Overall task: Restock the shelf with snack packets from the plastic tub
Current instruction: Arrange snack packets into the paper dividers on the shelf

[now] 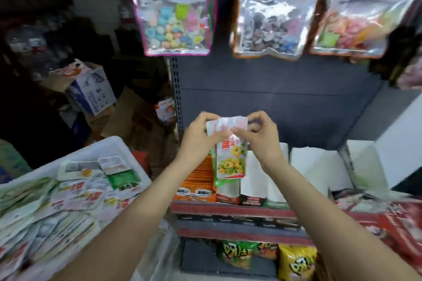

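My left hand and my right hand both pinch the top edge of a white-and-green snack packet, which hangs upright above the shelf. Under it stand display boxes: an orange one full of packets and white ones beside it. The white plastic tub sits at my left, filled with several mixed snack packets.
Three large candy bags hang on the dark back panel above. More white boxes line the shelf to the right, with red packets at the far right. Green and yellow snack bags fill the lower shelf. Cardboard cartons lie at the left.
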